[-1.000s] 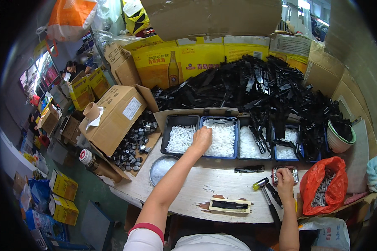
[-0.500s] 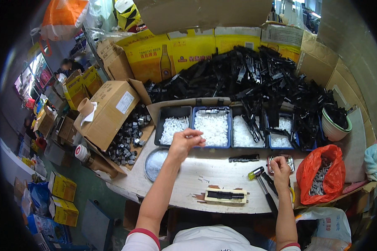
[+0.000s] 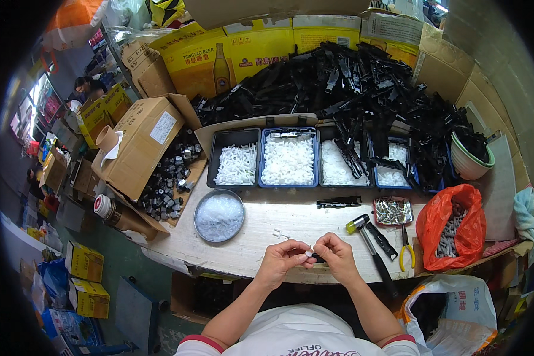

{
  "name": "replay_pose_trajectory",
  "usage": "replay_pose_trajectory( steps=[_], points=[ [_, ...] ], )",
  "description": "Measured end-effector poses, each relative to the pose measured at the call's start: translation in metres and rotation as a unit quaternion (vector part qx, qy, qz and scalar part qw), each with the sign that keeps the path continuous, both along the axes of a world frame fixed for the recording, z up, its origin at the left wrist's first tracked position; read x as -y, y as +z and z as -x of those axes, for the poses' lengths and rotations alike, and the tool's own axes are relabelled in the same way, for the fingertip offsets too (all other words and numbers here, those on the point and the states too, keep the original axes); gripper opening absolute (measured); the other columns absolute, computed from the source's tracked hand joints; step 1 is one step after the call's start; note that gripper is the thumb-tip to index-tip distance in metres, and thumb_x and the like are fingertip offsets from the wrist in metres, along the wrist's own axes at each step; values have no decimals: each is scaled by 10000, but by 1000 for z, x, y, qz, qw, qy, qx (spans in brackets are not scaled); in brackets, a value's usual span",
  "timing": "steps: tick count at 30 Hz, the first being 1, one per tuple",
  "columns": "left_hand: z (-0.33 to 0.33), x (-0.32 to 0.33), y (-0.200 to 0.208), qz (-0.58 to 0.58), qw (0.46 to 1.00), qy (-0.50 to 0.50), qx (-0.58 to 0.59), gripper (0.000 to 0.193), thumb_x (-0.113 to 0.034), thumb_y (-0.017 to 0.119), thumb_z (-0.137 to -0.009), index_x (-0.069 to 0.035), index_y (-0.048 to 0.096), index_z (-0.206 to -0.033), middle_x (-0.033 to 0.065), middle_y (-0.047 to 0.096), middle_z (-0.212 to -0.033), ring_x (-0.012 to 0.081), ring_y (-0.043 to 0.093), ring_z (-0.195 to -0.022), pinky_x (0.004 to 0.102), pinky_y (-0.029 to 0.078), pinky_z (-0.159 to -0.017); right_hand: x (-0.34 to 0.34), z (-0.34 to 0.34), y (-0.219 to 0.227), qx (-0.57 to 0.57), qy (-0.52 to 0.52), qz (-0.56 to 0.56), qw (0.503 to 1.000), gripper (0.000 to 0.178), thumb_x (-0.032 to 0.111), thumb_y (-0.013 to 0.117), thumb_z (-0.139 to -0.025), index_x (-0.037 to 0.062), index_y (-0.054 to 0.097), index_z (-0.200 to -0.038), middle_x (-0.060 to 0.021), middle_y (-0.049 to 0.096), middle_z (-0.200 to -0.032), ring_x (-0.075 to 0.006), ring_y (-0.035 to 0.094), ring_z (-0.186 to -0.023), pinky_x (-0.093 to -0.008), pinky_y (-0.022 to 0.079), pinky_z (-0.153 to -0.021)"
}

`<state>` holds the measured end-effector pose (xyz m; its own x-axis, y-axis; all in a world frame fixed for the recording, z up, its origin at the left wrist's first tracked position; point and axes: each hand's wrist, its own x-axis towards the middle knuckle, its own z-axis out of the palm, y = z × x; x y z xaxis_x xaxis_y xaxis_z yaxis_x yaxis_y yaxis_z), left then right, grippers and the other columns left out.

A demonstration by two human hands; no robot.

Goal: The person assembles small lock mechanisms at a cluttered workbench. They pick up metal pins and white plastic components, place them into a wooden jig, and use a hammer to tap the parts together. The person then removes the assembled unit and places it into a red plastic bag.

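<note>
My two hands meet over the near edge of the bench. The left hand (image 3: 279, 261) is closed in a pinch on a small white plastic piece (image 3: 308, 253). My right hand (image 3: 338, 258), also closed, brings its fingertips against that piece; anything it holds itself is too small or hidden to make out. Under the fingers a bit of a black part (image 3: 319, 259) shows, and the hands cover the cream fixture around it. Left of them lie a few loose white pieces (image 3: 280, 234). Beyond, a long black part (image 3: 338, 202) rests on the bench.
Trays of white pieces (image 3: 288, 160) line the back, below a heap of black parts (image 3: 338, 83). At right are a hammer (image 3: 371, 252), yellow-handled pliers (image 3: 407, 252), a dish of metal pins (image 3: 393, 211) and a red bag (image 3: 427, 225). A round metal dish (image 3: 219, 240) sits left.
My left hand has come back from the white-piece trays, and my right hand has left the dish of pins. Both now meet above the fixture. The view has shifted slightly.
</note>
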<state>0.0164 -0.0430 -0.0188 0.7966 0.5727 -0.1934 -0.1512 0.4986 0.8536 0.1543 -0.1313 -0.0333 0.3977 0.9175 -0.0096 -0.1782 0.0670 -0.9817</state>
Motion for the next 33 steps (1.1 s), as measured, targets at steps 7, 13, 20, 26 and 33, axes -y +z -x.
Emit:
replay_pose_trajectory(
  steps=[7, 13, 20, 26, 33],
  points=[
    [-3, 4, -1, -5, 1000, 14, 6, 209, 58, 572, -770, 59, 557, -978, 136, 592, -879, 212, 627, -772, 294, 542, -699, -1, 4, 11, 28, 2, -14, 999, 123, 109, 579, -830, 10, 530, -775, -4, 539, -703, -56, 483, -635, -200, 394, -561],
    [-3, 5, -6, -32, 999, 34, 13, 239, 43, 580, -774, 59, 548, -1010, 134, 594, -875, 194, 620, -754, 291, 545, -682, -3, 5, 7, 244, -16, -9, 970, 107, 84, 588, -808, -1, 549, -755, -43, 549, -708, -105, 514, -650, -236, 403, -563],
    [1, 13, -10, -47, 998, 23, -36, 227, 10, 566, -804, 30, 563, -1030, 109, 591, -846, 162, 612, -678, 260, 535, -603, -1, 2, 14, 208, -60, -54, 975, 55, 59, 604, -763, 10, 597, -786, -72, 572, -736, -206, 537, -679, -309, 400, -596],
    [-1, 19, -12, 16, 998, 56, 11, 206, -6, 563, -811, 33, 572, -1013, 107, 590, -812, 157, 606, -642, 254, 533, -571, 6, 3, 9, 314, -62, -75, 945, 56, 57, 626, -739, 30, 593, -776, -69, 573, -749, -201, 538, -687, -300, 374, -626],
    [-2, 19, -9, -7, 998, 58, 0, 199, -23, 582, -803, 20, 589, -997, 80, 576, -819, 129, 582, -594, 204, 488, -479, -2, 8, 6, 408, -74, -110, 903, 60, 52, 587, -745, 43, 538, -778, -50, 519, -727, -223, 482, -689, -313, 325, -628]
  ],
)
